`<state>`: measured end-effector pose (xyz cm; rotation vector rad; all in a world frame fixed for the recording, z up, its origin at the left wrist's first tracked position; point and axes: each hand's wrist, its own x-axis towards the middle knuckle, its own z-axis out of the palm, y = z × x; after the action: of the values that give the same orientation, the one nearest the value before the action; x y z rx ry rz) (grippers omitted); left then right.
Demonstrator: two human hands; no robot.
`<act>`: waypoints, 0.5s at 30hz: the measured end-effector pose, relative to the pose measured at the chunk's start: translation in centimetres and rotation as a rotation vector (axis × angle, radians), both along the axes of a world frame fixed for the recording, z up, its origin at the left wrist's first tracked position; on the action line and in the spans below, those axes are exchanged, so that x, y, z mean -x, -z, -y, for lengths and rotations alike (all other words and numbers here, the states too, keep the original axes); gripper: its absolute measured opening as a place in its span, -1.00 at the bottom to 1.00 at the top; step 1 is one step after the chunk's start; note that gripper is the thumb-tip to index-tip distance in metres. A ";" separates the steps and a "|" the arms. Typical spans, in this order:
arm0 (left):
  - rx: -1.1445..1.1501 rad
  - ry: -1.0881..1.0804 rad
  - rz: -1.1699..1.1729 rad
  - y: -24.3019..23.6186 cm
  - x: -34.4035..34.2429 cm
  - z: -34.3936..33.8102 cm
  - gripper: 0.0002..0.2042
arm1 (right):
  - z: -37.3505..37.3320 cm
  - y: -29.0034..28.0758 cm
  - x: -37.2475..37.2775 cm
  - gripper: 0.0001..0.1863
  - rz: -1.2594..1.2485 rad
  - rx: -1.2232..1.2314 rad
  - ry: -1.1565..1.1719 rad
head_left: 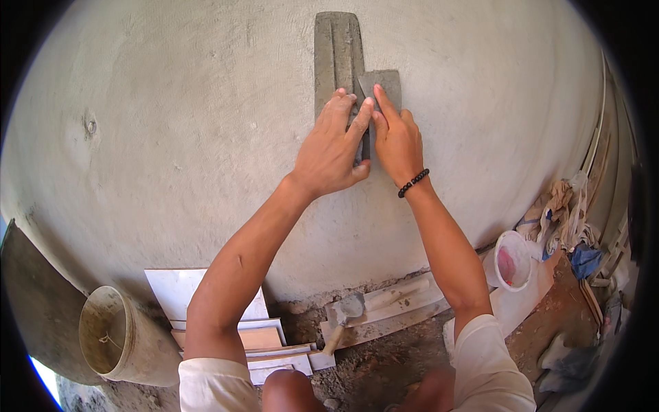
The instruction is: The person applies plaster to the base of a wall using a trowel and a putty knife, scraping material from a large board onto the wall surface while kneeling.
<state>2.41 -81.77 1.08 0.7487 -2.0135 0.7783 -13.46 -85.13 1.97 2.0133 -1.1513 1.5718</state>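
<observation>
A long flat plastering trowel (337,51), its ridged back caked with grey cement, stands upright against the wall. My left hand (331,141) lies over its lower part. A dark piece that looks like its handle shows between my thumb and forefinger, and the rest of the grip is hidden. My right hand (398,141), with a black bead bracelet on the wrist, is closed on a small scraper (388,81). My forefinger stretches along its grey, cement-smeared blade, which touches or overlaps the trowel's right edge. The scraper's handle is hidden in my palm.
The pale plastered wall (178,137) rises ahead. A dirty bucket (130,336) stands at lower left, beside stacked boards (264,338). A small trowel (343,316) lies near a long board (398,312). At right are a white container (515,259) and crumpled sacks (559,213).
</observation>
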 end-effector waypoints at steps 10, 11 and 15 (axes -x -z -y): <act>-0.005 0.023 0.008 0.5 -0.3 0.2 0.02 | 0.4 -2.9 -0.8 -0.52 -0.004 0.028 0.018; -0.009 0.022 0.003 0.5 -0.2 0.1 0.02 | 0.3 -3.3 -0.7 -0.52 -0.008 0.015 0.032; 0.013 0.022 -0.040 0.3 0.3 0.4 0.03 | 0.4 -5.5 -0.5 -0.53 -0.028 0.032 0.036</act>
<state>2.08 -82.12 0.81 0.7287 -1.9757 0.7572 -12.98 -85.50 7.44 1.9777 -1.1386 1.5296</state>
